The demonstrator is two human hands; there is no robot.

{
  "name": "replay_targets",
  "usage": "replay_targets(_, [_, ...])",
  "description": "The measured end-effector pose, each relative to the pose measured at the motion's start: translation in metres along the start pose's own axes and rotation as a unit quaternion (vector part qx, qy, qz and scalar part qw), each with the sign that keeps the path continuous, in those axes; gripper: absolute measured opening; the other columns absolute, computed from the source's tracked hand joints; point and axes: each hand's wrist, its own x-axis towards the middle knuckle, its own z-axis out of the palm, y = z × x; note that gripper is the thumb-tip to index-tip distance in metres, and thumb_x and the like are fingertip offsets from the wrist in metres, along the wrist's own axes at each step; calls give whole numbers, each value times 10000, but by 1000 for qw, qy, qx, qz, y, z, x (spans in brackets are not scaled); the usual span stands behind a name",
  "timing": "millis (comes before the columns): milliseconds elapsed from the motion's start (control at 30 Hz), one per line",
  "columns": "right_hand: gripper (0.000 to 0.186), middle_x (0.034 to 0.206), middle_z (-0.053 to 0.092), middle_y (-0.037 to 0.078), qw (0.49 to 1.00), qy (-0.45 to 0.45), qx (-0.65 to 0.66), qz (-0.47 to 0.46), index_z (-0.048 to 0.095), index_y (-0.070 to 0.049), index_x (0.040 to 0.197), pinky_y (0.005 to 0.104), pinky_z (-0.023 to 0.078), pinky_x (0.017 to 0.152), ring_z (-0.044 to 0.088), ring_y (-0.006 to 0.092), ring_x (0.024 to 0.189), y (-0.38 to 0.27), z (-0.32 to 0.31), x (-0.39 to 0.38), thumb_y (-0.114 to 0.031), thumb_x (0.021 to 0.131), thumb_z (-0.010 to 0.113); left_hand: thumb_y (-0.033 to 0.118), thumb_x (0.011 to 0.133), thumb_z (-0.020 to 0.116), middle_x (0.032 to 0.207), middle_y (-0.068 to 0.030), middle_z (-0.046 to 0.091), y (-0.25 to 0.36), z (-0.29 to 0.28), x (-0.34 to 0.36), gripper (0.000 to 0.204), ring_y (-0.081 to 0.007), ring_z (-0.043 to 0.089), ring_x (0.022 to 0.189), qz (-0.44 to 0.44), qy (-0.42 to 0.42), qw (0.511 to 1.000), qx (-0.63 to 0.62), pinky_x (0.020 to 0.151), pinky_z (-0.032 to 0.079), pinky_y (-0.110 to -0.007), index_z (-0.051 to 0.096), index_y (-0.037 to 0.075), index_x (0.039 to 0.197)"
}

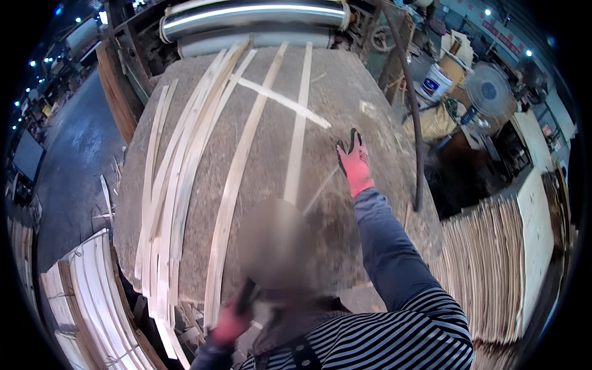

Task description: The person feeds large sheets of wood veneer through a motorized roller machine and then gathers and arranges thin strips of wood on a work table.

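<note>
My right hand [356, 163], in a pink glove with black fingertips, reaches forward over the worn board table [364, 246]. Its fingers are spread and hold nothing. Just beyond them is the end of a short pale wood strip [283, 102], which lies slantwise across two long strips. One of these long strips [298, 139] runs left of the hand; the other [242, 157] lies farther left. My left hand [231, 322], also gloved in pink and black, is low at the near left edge, close to the strip ends. Motion smears its fingers, so its grip is unclear.
More long strips [185, 154] lie bunched on the table's left. Shiny rollers [256, 18] cross the far end. A dark bar [412, 117] borders the right side. Stacked veneer sheets [487, 265] stand at right, a tied pale bundle [102, 296] at left. A fan [488, 91] stands far right.
</note>
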Motion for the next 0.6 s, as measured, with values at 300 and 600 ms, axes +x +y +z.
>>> replay_targets(300, [673,1221,491,135,926,-262,-247,-116,378,-118,1295,382,300,994,457,270,1132,-12,101,136,-395,729,614,-31,564,514,1138,-120,513,30,-59,-36,742,-213,554,936,-69,398,840,-363,767,486,-273,358,4,1289])
replay_targets(600, [323,884,601,77,713,-378,557,195,519,29,1105,241,445,578,577,138,716,-69,-79,-28,-152,839,548,63,584,545,1142,-139,509,52,-33,6,731,-256,522,1005,-9,332,793,-511,858,426,-337,349,-7,1285])
